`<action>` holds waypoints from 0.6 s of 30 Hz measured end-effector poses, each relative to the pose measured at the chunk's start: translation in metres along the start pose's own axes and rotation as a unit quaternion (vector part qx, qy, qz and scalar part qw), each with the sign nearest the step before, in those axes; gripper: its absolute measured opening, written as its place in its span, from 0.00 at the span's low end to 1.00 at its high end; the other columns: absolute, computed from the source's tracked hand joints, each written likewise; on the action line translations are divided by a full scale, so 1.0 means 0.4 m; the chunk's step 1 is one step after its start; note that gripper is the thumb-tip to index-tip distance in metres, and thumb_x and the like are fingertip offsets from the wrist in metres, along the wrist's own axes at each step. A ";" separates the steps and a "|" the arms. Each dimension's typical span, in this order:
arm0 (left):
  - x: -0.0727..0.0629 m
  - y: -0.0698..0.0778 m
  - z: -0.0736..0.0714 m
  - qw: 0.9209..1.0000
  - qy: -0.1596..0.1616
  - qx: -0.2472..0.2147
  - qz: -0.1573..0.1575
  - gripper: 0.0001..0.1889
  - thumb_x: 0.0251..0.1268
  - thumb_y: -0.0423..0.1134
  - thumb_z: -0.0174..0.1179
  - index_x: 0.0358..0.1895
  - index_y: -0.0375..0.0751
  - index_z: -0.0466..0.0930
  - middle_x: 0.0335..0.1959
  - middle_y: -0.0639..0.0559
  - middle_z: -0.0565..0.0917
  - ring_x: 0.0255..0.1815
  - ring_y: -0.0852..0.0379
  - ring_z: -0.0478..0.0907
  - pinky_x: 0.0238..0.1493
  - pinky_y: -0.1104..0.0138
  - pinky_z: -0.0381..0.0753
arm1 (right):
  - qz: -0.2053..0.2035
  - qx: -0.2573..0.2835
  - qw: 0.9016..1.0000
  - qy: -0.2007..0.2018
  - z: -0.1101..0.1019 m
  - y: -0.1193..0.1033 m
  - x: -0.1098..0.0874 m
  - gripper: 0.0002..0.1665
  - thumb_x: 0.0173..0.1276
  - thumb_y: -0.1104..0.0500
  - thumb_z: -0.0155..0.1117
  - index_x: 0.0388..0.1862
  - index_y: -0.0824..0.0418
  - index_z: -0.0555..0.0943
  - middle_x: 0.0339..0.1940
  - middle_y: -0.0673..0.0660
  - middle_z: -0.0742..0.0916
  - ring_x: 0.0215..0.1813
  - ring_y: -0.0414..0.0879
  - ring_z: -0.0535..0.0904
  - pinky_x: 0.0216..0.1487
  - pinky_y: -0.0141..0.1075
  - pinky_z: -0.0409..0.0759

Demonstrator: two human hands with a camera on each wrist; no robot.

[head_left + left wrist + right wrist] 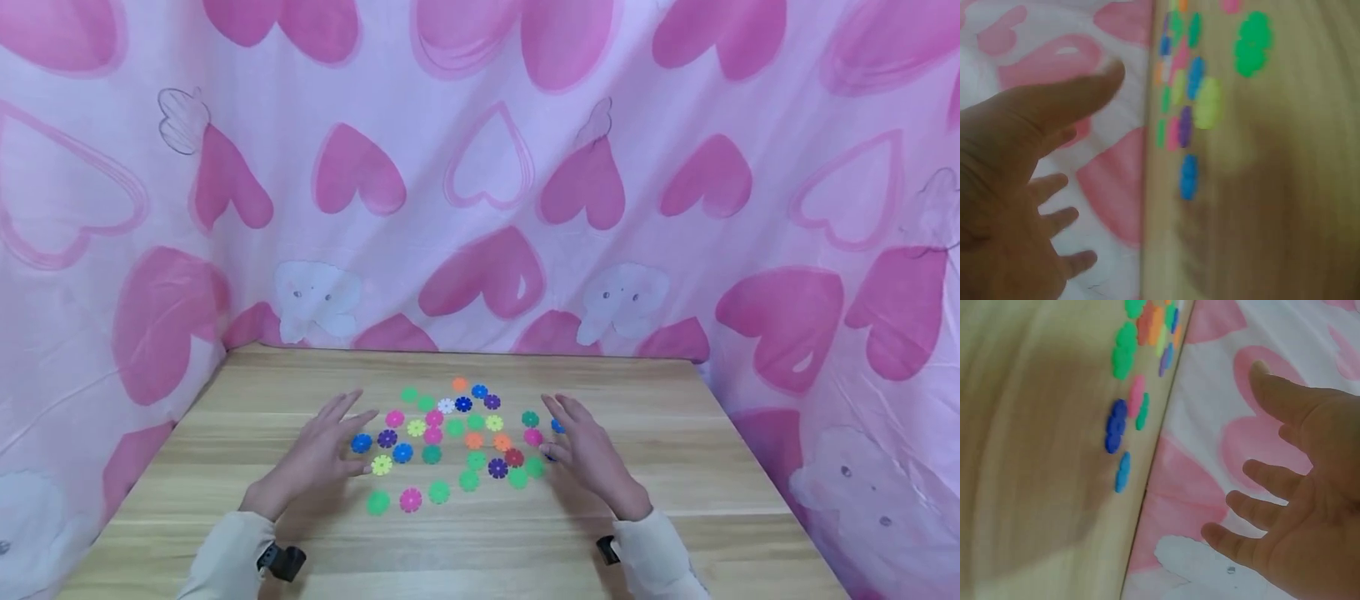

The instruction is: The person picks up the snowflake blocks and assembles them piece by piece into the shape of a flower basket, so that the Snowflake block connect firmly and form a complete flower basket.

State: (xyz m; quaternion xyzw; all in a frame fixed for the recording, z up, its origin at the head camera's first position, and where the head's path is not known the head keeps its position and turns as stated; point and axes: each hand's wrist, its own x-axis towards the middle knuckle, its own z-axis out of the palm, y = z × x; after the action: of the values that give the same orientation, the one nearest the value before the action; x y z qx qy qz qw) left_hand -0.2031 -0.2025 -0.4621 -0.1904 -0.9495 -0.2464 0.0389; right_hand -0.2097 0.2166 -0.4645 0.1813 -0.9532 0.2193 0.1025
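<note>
Many small notched plastic snowflake discs lie scattered flat on the wooden table (480, 550), in green, pink, blue, yellow, orange, purple, red and white. On the left side of the scatter my left hand (318, 450) hovers with fingers spread, nearest a blue disc (362, 443) and a yellow disc (382, 465). Opposite it, my right hand (592, 458) hovers too, its fingers partly covering blue discs, close to a pink disc (533, 437). Both wrist views show the palm side, with nothing held by the left hand (1010, 187) or the right hand (1310, 487).
A pink and white curtain (495, 275) with hearts and elephants hangs behind the table and along both sides. Black wrist devices show at the left cuff (283, 562) and the right cuff (607, 550). An orange disc (461, 384) lies farthest back.
</note>
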 end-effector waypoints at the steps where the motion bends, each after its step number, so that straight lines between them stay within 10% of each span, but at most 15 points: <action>1: 0.000 -0.003 0.008 1.000 -0.003 -0.004 0.002 0.39 0.51 0.39 0.77 0.69 0.43 0.73 0.79 0.38 0.58 0.77 0.30 0.54 0.68 0.32 0.61 | -0.003 0.004 1.000 -0.004 0.004 -0.001 -0.002 0.46 0.62 0.56 0.74 0.77 0.59 0.65 0.74 0.68 0.71 0.74 0.68 0.65 0.66 0.62 0.73; 18: 0.002 -0.009 0.087 0.995 -0.066 -0.058 -0.035 0.28 0.54 0.28 0.69 0.62 0.40 0.80 0.69 0.38 0.72 0.71 0.34 0.66 0.70 0.40 0.68 | 0.001 0.050 0.987 -0.150 0.063 -0.008 0.000 0.24 0.61 0.70 0.70 0.58 0.62 0.83 0.53 0.58 0.86 0.55 0.53 0.81 0.57 0.49 0.83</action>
State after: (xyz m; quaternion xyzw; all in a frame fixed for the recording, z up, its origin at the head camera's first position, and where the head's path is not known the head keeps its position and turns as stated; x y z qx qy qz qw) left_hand -0.2045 -0.1883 -0.4939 -0.1750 -0.9401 -0.2894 -0.0438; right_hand -0.2113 0.2023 -0.4856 0.2165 -0.9456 0.2373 -0.0514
